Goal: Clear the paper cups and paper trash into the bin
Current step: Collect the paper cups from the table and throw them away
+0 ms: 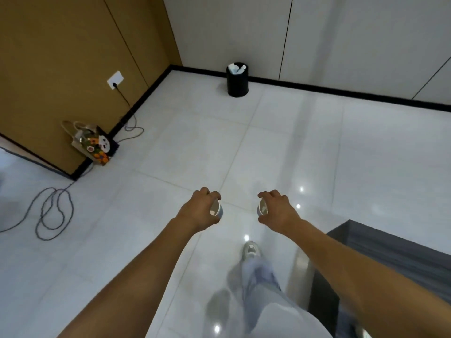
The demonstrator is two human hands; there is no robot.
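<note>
My left hand grips a small paper cup by its rim, the cup's open mouth turned toward my other hand. My right hand grips a second paper cup the same way, mouth facing left. Both arms reach forward over the white tiled floor. A black round bin stands far ahead against the white wall, with white paper trash showing at its top.
A patterned gift bag leans at the brown wall's corner on the left. A grey cable runs from a wall socket and loops over the floor. A dark table edge sits at lower right. My leg and shoe are below.
</note>
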